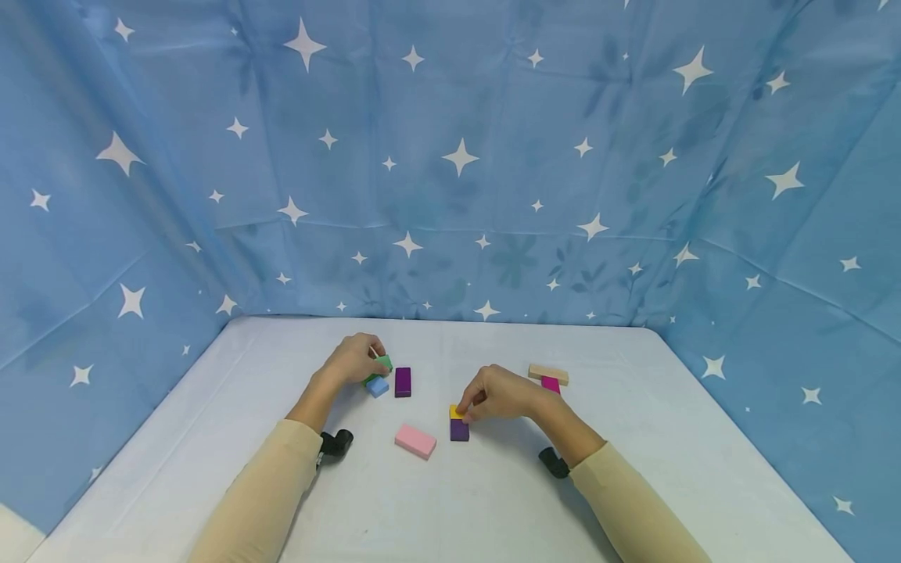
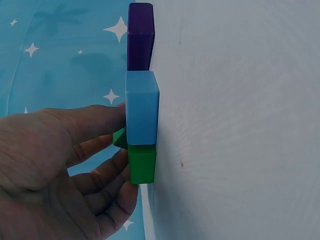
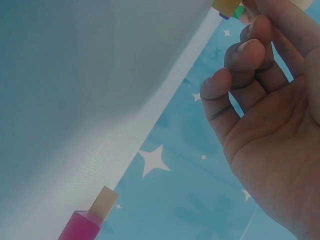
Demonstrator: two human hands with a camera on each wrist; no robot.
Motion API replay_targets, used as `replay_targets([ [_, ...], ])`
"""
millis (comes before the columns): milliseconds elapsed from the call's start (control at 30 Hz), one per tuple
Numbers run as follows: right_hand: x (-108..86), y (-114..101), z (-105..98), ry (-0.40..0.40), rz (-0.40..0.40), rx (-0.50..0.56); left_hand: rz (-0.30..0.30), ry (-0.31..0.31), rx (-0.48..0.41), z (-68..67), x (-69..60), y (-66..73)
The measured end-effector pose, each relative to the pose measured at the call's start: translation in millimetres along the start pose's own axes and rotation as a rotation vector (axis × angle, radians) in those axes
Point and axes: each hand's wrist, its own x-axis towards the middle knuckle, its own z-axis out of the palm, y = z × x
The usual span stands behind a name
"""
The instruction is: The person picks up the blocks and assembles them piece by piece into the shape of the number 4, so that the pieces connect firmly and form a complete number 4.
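On the left, my left hand (image 1: pixel 355 360) grips a green block (image 1: pixel 384 362) between thumb and fingers. Right in front of it sits a light blue block (image 1: pixel 378 386), and in the left wrist view another green block (image 2: pixel 142 165) touches the blue one. A purple block (image 1: pixel 403 382) stands just right of these. Near the middle, my right hand (image 1: pixel 496 392) pinches a yellow block (image 1: pixel 456 411) at its right end. That block adjoins a dark purple block (image 1: pixel 460 431) on its near side. The right wrist view shows only a corner of the yellow block (image 3: pixel 227 6).
A pink block (image 1: pixel 415 442) lies between the forearms, nearer to me. Behind the right hand, a plain wooden block (image 1: pixel 548 374) touches a magenta block (image 1: pixel 551 385). The white table (image 1: pixel 394 516) ends at a blue star-patterned curtain (image 1: pixel 450 195).
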Motion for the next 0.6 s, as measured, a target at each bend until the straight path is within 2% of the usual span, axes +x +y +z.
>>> replay_targets([
  [233, -0.3, 0.1, -1.0, -0.004, 0.002, 0.002, 0.029, 0.015, -0.051, -0.5, 0.7, -1.5],
  [600, 0.0, 0.9, -0.8, -0.006, 0.003, -0.009, 0.068, 0.028, -0.078, -0.9, 3.7, -5.5],
])
